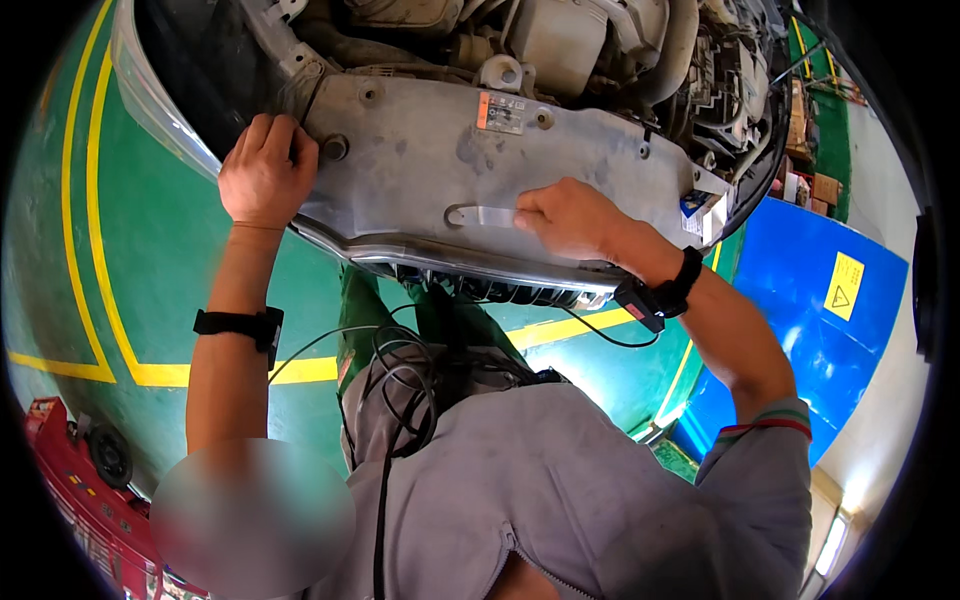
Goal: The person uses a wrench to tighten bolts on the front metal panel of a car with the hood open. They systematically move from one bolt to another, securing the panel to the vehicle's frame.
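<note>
My left hand (268, 172) rests at the left end of a dusty grey plastic front cover (410, 150) in a car's engine bay, beside the headlight. Its fingers are curled in, and anything inside them is hidden. A round dark plug (335, 147) sits in the cover just right of that hand. My right hand (575, 218) is closed at the right end of a flat grey strip with a rounded end (482, 216), which lies low over the cover, near its front edge.
Engine parts (560, 45) fill the bay beyond the cover. A blue panel (800, 310) with a yellow warning label stands at the right. A red wheeled machine (85, 500) is at lower left. Looped black cable (400, 390) hangs before my body, above the green floor (190, 300) with yellow lines.
</note>
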`<state>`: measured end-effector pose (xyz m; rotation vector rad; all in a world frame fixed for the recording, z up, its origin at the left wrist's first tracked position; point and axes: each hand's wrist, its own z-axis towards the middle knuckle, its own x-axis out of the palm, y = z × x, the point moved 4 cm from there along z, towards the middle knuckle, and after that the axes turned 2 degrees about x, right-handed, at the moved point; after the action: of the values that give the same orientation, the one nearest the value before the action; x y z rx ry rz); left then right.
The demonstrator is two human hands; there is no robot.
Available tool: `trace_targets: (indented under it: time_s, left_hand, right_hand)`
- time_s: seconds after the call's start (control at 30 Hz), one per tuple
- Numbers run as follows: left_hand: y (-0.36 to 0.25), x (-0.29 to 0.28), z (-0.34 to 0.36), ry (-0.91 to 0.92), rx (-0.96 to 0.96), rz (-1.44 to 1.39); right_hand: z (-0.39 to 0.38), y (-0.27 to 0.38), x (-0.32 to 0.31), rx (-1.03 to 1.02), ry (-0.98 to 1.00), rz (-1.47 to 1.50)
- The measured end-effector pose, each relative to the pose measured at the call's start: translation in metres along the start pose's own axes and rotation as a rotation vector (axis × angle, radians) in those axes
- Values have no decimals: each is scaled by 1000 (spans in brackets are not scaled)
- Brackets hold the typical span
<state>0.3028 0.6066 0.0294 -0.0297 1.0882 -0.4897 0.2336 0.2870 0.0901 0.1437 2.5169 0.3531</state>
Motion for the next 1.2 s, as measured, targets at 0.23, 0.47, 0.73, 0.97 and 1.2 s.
trace_targets:
  time_s: [0.23,0.47,0.73,0.97,1.2]
  left_hand:
    - [2,-1,-2,46,-47,-43]
    - [-53,-7,-13,208,-119,-523]
    - [-135,7,-29,662,229,-674]
    - [-145,11,-25,751,339,-564]
    - [-151,21,-31,741,519,-397]
  right_hand:
    - [-28,4,34,24,-84,224]
    - [-48,11,68,222,-120,562]
    - [-52,23,118,308,-264,890]
    - [-85,26,121,336,-265,1030]
    - [-93,30,127,300,-284,1138]
